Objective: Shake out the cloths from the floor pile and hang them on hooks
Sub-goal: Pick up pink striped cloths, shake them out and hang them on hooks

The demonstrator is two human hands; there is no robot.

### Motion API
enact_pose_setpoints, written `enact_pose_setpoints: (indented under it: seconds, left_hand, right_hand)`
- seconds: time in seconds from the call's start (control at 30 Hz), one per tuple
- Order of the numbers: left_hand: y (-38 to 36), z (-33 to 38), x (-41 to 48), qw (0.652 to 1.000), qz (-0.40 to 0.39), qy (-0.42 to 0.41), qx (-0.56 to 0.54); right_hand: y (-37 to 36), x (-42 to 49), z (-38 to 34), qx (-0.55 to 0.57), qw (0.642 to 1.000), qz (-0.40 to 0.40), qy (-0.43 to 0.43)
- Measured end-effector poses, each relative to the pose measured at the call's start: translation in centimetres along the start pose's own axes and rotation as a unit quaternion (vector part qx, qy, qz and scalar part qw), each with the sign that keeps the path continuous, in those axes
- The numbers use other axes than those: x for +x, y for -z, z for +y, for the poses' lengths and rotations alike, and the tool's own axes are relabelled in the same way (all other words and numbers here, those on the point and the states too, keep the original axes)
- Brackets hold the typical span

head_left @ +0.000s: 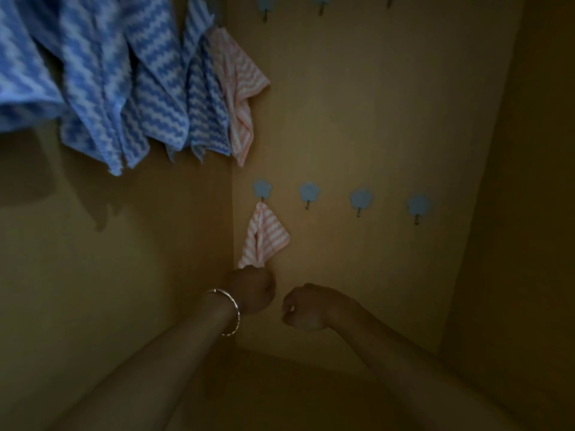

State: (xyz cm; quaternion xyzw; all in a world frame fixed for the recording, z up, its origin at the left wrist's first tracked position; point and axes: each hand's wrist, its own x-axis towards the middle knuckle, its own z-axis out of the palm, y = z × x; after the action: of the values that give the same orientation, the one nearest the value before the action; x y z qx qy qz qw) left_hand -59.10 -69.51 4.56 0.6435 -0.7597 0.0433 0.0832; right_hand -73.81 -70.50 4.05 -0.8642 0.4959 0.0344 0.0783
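- Small pink-and-white striped cloth hangs from the leftmost blue flower-shaped hook of the lower row, by the wall corner
- Left hand, silver bangle on its wrist, grasps the cloth's bottom corner
- Right hand just beside it, fingers loosely curled, holding nothing

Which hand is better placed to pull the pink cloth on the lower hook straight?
Left. The left hand grips the bottom corner of the lower pink cloth under its hook; the right hand hangs apart, loosely curled and empty.
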Motion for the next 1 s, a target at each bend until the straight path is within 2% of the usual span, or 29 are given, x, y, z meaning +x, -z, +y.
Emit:
enact_pose_setpoints:
  seconds: [0.13, 0.37, 0.57, 0.67, 0.83, 1.0]
  left_hand:
    - [-1.6, 3.1, -1.7, 0.999, -0.03, -0.023, 0.011]
    - [-7.3, 6.6, -6.4, 0.99, -0.11, -0.072, -0.055]
    - [-20.5, 5.5, -15.3, 0.96, -0.235, -0.102, -0.111]
    - [-26.2, 3.5, -20.9, 0.95, -0.275, -0.126, -0.076]
    - [-28.6, 2.4, -27.9, 0.962, -0.238, -0.113, -0.065]
    - [-29.1, 3.2, -31.8, 0.973, -0.187, -0.115, -0.078]
  right_hand:
    - [-2.8, -2.9, 1.5, 0.029, 0.999, -0.018, -0.019]
    - [-8.0, -9.1, 3.7, 0.104, 0.985, -0.029, -0.133]
    - [-21.3, -13.7, 1.8, 0.163, 0.954, -0.104, -0.231]
    - [-28.3, -16.7, -1.3, 0.191, 0.929, -0.145, -0.283]
    - [-35.5, -21.1, -8.1, 0.103, 0.936, -0.026, -0.335]
    - [-37.0, -23.5, -11.4, 0.148, 0.917, -0.004, -0.371]
